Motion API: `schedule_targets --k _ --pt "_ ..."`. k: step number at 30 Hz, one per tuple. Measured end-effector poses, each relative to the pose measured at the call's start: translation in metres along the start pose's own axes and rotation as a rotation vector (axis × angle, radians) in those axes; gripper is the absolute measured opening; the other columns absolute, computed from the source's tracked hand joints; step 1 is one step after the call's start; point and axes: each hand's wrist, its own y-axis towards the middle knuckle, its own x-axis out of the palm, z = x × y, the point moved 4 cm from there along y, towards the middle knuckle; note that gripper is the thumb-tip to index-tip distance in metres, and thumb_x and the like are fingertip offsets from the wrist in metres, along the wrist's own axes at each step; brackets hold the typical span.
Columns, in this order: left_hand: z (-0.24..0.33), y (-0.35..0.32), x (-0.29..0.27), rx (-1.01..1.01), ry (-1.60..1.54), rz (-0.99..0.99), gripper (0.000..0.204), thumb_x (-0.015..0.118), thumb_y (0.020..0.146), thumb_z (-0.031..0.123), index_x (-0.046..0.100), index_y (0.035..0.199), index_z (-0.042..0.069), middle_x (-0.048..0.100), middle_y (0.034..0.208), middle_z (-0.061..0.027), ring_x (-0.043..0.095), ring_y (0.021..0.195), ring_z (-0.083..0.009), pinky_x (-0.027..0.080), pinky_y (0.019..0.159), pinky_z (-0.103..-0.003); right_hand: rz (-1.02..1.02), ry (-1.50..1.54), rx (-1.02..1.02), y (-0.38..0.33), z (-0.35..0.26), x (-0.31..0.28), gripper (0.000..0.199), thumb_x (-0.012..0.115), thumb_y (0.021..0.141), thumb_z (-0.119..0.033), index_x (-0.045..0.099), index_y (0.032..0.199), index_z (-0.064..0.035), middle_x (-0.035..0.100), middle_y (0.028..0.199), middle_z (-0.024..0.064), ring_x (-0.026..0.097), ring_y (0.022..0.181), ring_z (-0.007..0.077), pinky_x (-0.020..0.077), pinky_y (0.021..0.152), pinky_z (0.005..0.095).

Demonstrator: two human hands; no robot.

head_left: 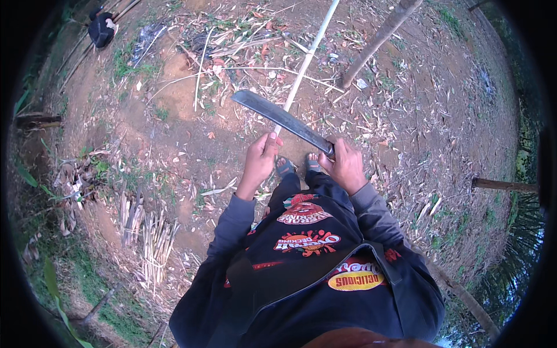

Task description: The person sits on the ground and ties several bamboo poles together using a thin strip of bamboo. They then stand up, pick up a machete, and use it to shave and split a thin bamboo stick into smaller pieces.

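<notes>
My left hand is closed around the near end of a long pale pole, which slants away from me toward the top of the view. In my right hand is the dark handle of a machete. Its broad, slightly curved blade reaches up and to the left, crossing over the pole just beyond my left fingers. Whether the edge touches the pole I cannot tell. The fingers of both hands are partly hidden.
Bundles of split sticks lie on the ground at the left. A wooden post stands beyond my right hand, and another post is at the far right. Shavings and strips litter the soil. A dark bundle lies at the far left.
</notes>
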Motion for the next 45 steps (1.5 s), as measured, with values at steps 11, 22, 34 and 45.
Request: schedule_targets --k 11,22,34,45 --pt "-0.002 -0.069 0.053 0.141 0.029 -0.138 0.028 0.053 0.105 0.022 0.062 0.093 -0.001 0.062 0.081 -0.0017 0.056 0.071 -0.0087 0.045 0.063 -0.025 0.005 -0.138 -0.077 -0.058 -0.006 -0.017 0.041 0.079 0.073 -0.036 0.057 0.095 -0.0096 0.059 0.077 0.0076 0.067 0.068 0.0267 0.0504 0.059 0.0410" --pt "0.001 -0.161 0.030 0.247 0.438 0.262 0.015 0.058 0.092 0.001 0.068 0.103 -0.002 0.069 0.089 -0.0138 0.067 0.083 -0.0256 0.050 0.073 -0.037 -0.074 0.074 -0.547 -0.051 -0.034 -0.016 0.035 0.076 0.072 -0.028 0.054 0.090 -0.0082 0.058 0.076 0.0083 0.066 0.068 0.0265 0.0517 0.059 0.0408" --pt "-0.056 -0.319 0.230 0.071 0.332 0.413 0.011 0.058 0.096 0.007 0.065 0.090 0.000 0.062 0.074 -0.0074 0.060 0.066 -0.0186 0.047 0.061 -0.034 -0.090 0.167 -0.613 -0.227 0.059 -0.082 0.026 0.073 0.072 -0.020 0.054 0.085 -0.0080 0.058 0.074 0.0086 0.066 0.066 0.0275 0.0507 0.060 0.0410" --pt "-0.088 -0.427 0.266 -0.153 -0.007 0.219 0.038 0.049 0.107 0.030 0.056 0.079 0.005 0.044 0.065 0.0070 0.039 0.060 -0.0033 0.032 0.054 -0.022 0.065 -0.282 0.302 -0.271 0.294 -0.168 0.034 0.066 0.090 -0.034 0.066 0.086 -0.0002 0.067 0.069 0.0231 0.068 0.065 0.0427 0.0548 0.061 0.0512"
